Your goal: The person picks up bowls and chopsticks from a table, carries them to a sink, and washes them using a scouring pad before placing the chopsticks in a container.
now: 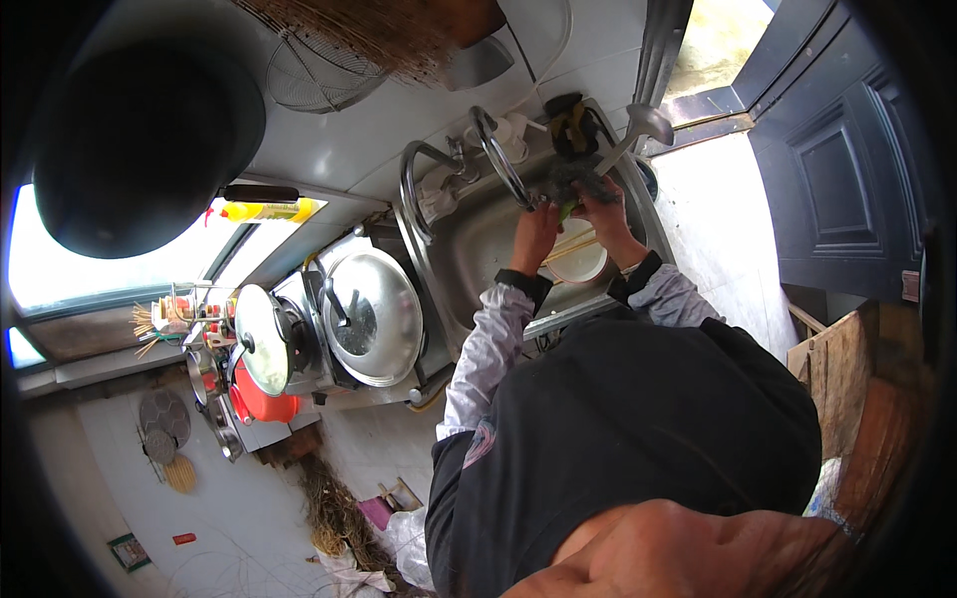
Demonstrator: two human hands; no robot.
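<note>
Over a stainless steel sink [478, 247], my left hand [534, 235] and my right hand [604, 213] are close together near the curved chrome faucet [497, 157]. My right hand grips a dark mesh scouring pad [583, 179]. Between the hands is a small green thing [568, 209], touched by my left fingers; its kind cannot be told. The handle of a metal ladle [649, 125] runs down to the scouring pad; whether a hand holds it is unclear. Below the hands, a white bowl [582, 263] lies in the sink with wooden chopsticks [568, 247] across it.
Left of the sink, a lidded metal wok [374, 318] stands on the stove, with another glass-lidded pot [262, 340] beyond. A black wok [149, 149] and a wire strainer [321, 75] hang on the wall. A dark panelled door [837, 164] stands at the right.
</note>
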